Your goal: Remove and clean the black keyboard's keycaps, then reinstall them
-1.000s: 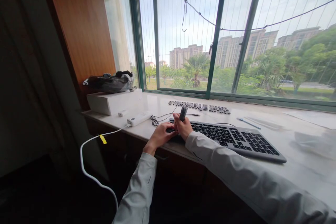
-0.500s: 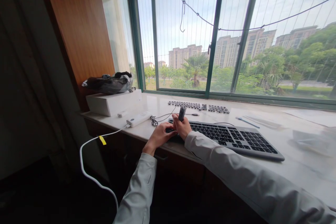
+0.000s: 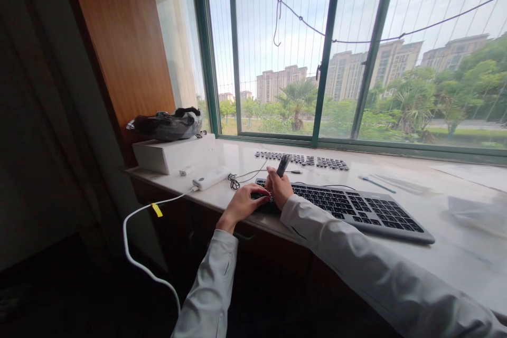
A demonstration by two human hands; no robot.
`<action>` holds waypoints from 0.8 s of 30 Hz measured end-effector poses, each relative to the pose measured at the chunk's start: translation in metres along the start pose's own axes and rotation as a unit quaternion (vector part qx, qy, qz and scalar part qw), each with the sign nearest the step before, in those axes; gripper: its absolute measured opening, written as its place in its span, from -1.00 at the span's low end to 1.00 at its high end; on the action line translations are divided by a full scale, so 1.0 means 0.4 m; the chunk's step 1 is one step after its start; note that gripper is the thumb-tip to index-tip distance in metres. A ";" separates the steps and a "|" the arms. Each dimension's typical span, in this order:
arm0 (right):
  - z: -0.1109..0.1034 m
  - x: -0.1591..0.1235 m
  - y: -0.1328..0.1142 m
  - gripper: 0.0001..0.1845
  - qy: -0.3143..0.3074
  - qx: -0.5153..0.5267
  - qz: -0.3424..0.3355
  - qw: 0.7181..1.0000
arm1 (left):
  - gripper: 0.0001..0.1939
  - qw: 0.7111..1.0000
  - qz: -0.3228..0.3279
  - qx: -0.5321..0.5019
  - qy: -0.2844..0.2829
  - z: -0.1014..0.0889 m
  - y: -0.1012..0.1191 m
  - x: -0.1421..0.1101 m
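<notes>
A dark grey keyboard (image 3: 380,227) with black keys lies across the front of the white counter. My left hand (image 3: 242,205) is at its left end, thumb and fingers closed about the near left part. My right hand (image 3: 280,190) is closed around a black-handled tool (image 3: 283,165), its handle sticking up above the fist. The tool's lower end is hidden by my fingers, above the left keys, so its kind does not show. Behind the keyboard, several loose black keycaps (image 3: 332,163) lie in rows.
A white power strip (image 3: 212,178) with a white cord (image 3: 127,245) sits to the left, beside a bundled black cable (image 3: 234,184). A white box (image 3: 174,153) carries a dark plastic bag (image 3: 168,125). To the right lie a thin blue stick (image 3: 378,184) and a clear plastic bag (image 3: 477,214).
The tool's handle has tipped to the right, and my right hand has shifted slightly right with it. My left hand stays by the keyboard's left end. The camera view has moved a little.
</notes>
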State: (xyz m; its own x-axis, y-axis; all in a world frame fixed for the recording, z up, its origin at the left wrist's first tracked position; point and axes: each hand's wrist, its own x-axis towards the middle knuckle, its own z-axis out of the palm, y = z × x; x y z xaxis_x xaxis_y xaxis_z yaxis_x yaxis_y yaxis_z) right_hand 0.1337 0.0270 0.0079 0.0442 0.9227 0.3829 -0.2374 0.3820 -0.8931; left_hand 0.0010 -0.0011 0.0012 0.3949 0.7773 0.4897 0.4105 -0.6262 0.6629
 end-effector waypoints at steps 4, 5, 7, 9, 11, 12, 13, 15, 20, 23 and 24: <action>-0.004 0.022 -0.003 -0.49 0.023 0.051 0.032 0.998 | -0.80 1.000 -0.012 0.004 0.004 0.000 -0.001 0.001; -0.004 0.025 -0.003 -0.49 0.023 0.054 0.035 0.998 | -0.80 1.000 -0.013 0.005 0.006 0.000 -0.002 0.001; -0.002 0.026 -0.003 -0.48 0.023 0.058 0.041 0.997 | -0.79 1.000 -0.015 0.005 0.010 0.000 -0.004 0.002; 0.003 0.021 -0.002 -0.48 0.013 0.042 0.036 0.998 | -0.79 1.000 -0.010 -0.002 0.008 0.000 -0.007 0.003; 0.010 0.012 0.001 -0.50 -0.015 -0.014 0.002 1.000 | -0.79 1.000 0.001 -0.007 0.004 0.001 -0.008 0.003; 0.012 0.007 0.003 -0.51 -0.029 -0.050 -0.022 0.998 | -0.78 1.000 0.007 -0.007 0.003 0.001 -0.009 0.002; 0.014 0.003 0.005 -0.51 -0.040 -0.084 -0.045 0.995 | -0.77 1.000 0.011 -0.005 0.002 0.001 -0.008 0.002; 0.016 -0.002 0.010 -0.51 -0.040 -0.120 -0.069 0.990 | -0.76 1.000 0.017 0.000 0.000 0.000 -0.008 0.001; 0.015 -0.009 0.013 -0.52 -0.032 -0.129 -0.080 0.988 | -0.73 1.000 0.025 0.005 -0.009 -0.004 -0.003 0.002; 0.018 -0.014 0.007 -0.54 -0.040 -0.128 -0.093 0.987 | -0.71 1.000 0.018 0.013 -0.013 -0.006 0.000 0.001; 0.018 -0.015 0.005 -0.55 -0.037 -0.121 -0.091 0.988 | -0.70 1.000 0.015 0.014 -0.011 -0.006 0.001 0.001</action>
State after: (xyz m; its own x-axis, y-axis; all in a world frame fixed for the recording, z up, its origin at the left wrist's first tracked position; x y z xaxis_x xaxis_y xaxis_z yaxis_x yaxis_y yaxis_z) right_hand 0.1259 0.0219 0.0057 -0.0090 0.8352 0.5499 0.0067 0.5499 -0.8352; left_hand -0.0006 -0.0009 0.0030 0.4257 0.7570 0.4956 0.4209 -0.6506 0.6321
